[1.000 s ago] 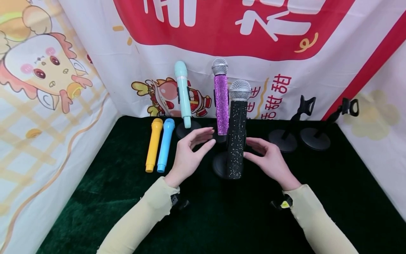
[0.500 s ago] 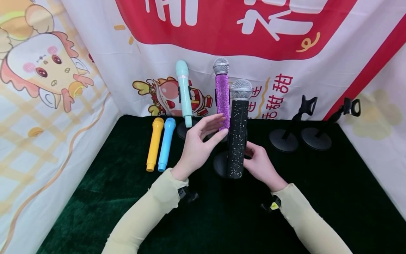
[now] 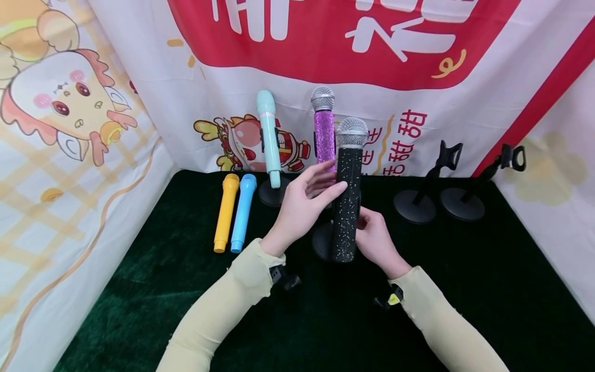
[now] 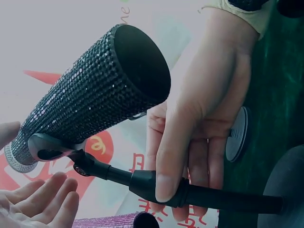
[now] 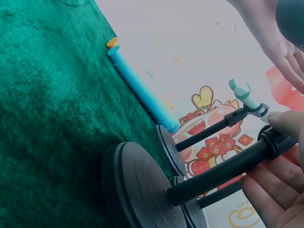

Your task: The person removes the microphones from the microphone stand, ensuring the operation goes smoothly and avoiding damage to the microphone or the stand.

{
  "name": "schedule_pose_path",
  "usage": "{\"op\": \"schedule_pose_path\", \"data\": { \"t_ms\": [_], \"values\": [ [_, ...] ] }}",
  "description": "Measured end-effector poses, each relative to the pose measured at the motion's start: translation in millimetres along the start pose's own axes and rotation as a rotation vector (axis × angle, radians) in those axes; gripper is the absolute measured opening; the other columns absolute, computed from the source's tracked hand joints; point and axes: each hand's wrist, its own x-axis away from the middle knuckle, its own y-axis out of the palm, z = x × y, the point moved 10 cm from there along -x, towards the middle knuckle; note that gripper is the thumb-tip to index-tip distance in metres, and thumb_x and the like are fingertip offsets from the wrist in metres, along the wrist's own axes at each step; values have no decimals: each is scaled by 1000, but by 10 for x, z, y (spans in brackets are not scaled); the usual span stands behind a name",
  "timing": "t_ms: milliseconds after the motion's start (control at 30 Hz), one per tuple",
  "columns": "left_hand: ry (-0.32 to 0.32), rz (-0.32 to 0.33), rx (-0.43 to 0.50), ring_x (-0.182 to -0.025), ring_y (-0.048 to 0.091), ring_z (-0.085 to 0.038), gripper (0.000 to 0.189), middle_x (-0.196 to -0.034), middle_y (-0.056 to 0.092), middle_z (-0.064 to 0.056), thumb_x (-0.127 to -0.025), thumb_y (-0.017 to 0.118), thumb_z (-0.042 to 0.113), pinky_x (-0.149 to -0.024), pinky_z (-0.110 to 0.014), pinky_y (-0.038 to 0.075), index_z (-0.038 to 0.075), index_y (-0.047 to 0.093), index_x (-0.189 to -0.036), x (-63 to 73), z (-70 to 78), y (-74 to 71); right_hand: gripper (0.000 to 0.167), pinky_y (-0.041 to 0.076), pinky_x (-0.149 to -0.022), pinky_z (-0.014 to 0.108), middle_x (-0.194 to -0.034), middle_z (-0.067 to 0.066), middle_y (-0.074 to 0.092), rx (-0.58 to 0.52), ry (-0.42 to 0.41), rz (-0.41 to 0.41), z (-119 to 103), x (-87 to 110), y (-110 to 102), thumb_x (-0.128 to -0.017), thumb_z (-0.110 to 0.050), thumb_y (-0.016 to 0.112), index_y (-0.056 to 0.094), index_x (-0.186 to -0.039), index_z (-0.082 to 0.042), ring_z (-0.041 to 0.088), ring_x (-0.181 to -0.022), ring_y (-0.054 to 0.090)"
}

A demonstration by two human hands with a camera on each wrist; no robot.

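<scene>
A black glittery microphone with a silver mesh head is clipped, tilted, on a black microphone stand. My right hand grips the stand's pole, thumb on one side and fingers on the other, as the right wrist view shows. The stand's round base rests on the green cloth. To the left of the black microphone is my left hand, its fingers extended and spread. Its thumb overlaps the microphone's left edge in the head view; contact is unclear. Behind stands a purple glittery microphone.
A mint microphone stands on its own stand at the back. Yellow and blue microphones lie to its left. Two microphone stands with bare clips are at the right. A printed curtain hangs behind.
My left hand has moved right and slightly up to the black microphone. My right hand has moved in and closed on the stand's pole. The microphones stay where they were.
</scene>
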Motion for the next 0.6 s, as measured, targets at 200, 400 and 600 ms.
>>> {"op": "schedule_pose_path", "data": {
  "t_ms": [200,400,600],
  "values": [
    [-43,-16,-12,-112,66,-13,57,-123,69,0,-94,77,29,-97,-31,52,13,57,-144,-11,-4,58,7,51,-63,21,-80,12,70,8,-5,19,-7,-6,2,-88,5,75,72,-93,8,10,-67,62],
    [-63,-10,-10,-108,68,-15,54,-118,71,-2,-95,76,27,-96,-31,53,10,58,-143,-24,7,85,7,50,-60,22,-77,9,69,23,4,27,-1,-25,-1,-89,1,76,72,-91,6,10,-65,61],
    [-63,9,10,-106,68,-16,52,-117,71,-5,-95,76,23,-95,-31,53,7,59,-141,-45,11,96,7,50,-59,22,-78,9,70,34,-1,33,-4,-36,-10,-88,1,77,74,-93,6,10,-63,61]
  ]
}}
